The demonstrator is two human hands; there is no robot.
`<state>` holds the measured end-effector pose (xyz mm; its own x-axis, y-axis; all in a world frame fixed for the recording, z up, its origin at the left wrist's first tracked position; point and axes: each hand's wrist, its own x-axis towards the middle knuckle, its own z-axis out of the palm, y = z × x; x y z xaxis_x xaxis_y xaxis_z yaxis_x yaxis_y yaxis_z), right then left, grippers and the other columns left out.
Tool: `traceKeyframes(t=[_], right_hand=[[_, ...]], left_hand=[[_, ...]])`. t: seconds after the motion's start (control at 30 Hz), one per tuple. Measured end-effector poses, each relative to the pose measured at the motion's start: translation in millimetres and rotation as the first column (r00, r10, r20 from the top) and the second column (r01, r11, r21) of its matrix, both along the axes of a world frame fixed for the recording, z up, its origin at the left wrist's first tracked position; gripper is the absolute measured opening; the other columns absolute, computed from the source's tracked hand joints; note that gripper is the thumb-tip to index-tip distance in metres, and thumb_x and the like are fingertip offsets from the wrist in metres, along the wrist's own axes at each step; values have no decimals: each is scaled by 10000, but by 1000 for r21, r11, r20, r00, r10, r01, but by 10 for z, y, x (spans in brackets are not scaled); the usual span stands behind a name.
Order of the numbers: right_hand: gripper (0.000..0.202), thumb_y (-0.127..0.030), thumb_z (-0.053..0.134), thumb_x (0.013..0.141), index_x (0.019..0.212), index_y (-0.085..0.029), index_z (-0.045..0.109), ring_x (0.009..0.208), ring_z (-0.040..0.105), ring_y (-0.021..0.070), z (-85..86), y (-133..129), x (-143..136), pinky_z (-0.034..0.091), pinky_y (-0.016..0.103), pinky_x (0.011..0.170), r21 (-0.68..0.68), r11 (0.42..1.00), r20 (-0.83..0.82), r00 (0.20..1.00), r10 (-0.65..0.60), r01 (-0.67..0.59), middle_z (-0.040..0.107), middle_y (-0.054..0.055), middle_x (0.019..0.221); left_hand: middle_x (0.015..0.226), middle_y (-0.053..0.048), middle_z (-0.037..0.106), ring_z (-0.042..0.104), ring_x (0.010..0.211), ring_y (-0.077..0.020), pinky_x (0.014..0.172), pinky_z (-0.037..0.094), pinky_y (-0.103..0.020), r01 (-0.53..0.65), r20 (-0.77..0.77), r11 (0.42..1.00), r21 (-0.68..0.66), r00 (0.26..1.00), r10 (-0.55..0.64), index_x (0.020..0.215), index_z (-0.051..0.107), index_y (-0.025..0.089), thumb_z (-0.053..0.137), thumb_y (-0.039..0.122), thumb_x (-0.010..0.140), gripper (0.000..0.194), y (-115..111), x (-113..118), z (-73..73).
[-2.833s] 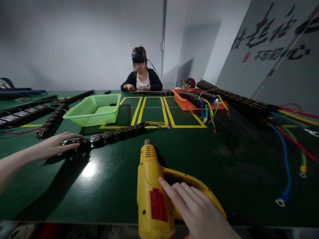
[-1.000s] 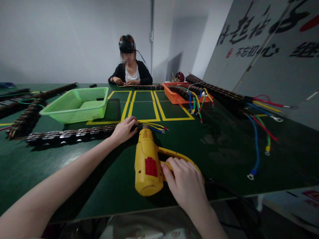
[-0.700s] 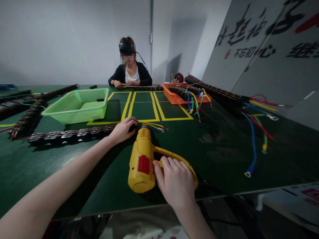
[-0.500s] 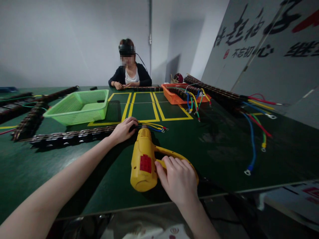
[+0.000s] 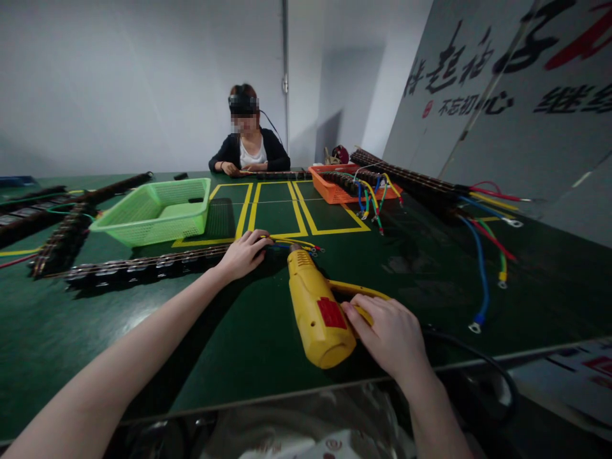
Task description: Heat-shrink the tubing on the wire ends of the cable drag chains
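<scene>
A yellow heat gun (image 5: 313, 306) with a red label is held by its handle in my right hand (image 5: 389, 328), whose fingers are closed. Its nozzle points away from me at the loose yellow and blue wires (image 5: 299, 243), which end in ring terminals. My left hand (image 5: 245, 256) is closed over the right end of a long black wire harness (image 5: 148, 269) lying on the green table. Silvery patches show along the harness. What lies under the left palm is hidden.
A green basket (image 5: 153, 213) stands behind the harness. An orange basket (image 5: 329, 191) holds more harnesses. At right, a harness bundle (image 5: 411, 175) trails coloured wires with ring terminals. More harnesses (image 5: 64, 236) lie at left. A co-worker (image 5: 251, 153) sits across the table.
My right hand has moved to the right with the heat gun, whose body now slants and whose nozzle sits farther right by the wire ends. The left hand keeps its place on the harness.
</scene>
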<state>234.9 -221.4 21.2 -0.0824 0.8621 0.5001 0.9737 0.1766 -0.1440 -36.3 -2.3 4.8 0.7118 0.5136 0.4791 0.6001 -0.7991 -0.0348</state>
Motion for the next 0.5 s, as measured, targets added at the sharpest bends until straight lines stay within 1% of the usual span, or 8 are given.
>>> traceKeyframes(t=[0.1,0.2,0.5], right_hand=[[413,-422,354,975,729,-233,626,671,628,159,9,-23,143,361,274,627,-4,1000,10,1000,-2,2,686,-3,700],[420,-424,348,974,722,-234,626,668,624,164,7,-43,220,364,276,625,-6,1000,23,1000,-11,11,680,-3,688],[428,-379,318,987,710,-215,600,653,613,156,-30,-57,193,338,279,635,41,999,70,997,-38,35,659,12,664]], left_hand=[[1271,-98,496,483,1125,-262,938,475,-448,-7,-12,1000,13,1000,7,1210,545,221,417,199,874,360,3,2,-11],[1287,-96,487,481,1113,-262,936,472,-446,-15,-41,1000,27,999,16,1219,543,217,399,209,890,360,4,7,-11],[1288,-87,498,496,1091,-260,922,485,-448,-40,-31,998,42,999,41,1214,557,231,402,210,880,369,16,25,-34]])
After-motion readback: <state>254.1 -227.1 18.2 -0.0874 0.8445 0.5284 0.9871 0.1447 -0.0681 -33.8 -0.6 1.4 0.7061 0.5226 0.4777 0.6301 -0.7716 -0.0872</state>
